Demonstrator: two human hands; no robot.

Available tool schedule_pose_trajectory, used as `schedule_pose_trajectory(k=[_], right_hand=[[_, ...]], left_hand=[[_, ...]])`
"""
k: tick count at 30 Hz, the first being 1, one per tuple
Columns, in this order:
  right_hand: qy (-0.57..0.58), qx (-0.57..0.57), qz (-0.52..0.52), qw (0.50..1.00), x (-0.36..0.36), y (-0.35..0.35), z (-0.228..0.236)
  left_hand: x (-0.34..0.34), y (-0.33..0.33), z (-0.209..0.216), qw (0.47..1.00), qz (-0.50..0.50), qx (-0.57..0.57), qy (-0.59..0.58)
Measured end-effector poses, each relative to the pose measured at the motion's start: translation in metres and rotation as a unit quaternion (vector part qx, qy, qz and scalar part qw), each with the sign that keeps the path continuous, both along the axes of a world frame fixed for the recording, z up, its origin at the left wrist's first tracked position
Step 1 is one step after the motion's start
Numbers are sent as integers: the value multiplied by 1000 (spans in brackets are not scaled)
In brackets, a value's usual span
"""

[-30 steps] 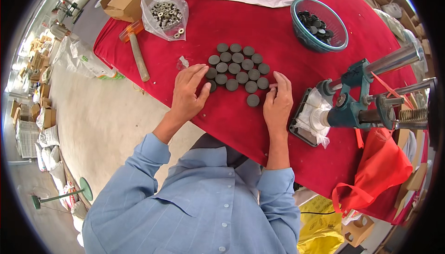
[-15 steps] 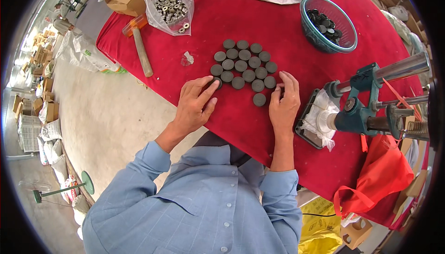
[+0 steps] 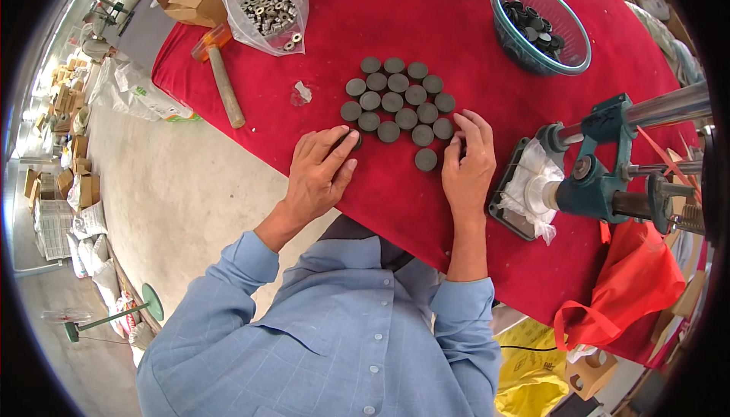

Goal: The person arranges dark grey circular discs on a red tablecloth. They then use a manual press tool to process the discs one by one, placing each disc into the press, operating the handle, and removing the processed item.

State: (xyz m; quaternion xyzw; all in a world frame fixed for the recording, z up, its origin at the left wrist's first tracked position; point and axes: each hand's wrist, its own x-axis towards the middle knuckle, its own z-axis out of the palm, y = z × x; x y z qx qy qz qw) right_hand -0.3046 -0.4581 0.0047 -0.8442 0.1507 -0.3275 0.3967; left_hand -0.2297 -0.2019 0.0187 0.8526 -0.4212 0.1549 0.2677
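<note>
Matt black discs (image 3: 392, 102) on smooth red cloth (image 3: 319, 6).

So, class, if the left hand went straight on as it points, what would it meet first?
The left hand would probably first meet the dark disc at its fingers; contact is hard to judge.
</note>
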Motion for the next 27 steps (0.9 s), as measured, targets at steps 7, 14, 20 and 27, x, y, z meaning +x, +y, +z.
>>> schedule_pose_trajectory(k=[7,14,20,27], right_hand=[[8,6,1,1000,0,1,3],[-6,5,-3,1000,2,0,0],[2,17,-3,1000,0,0,-1],[8,8,0,1000,-1,1,-1]], left_hand=[[3,-1,3,999,6,46,-22],[5,-1,0,1000,6,21,0],[4,-5,5,997,-4,82,3],[1,-3,3,994,-5,106,-19]])
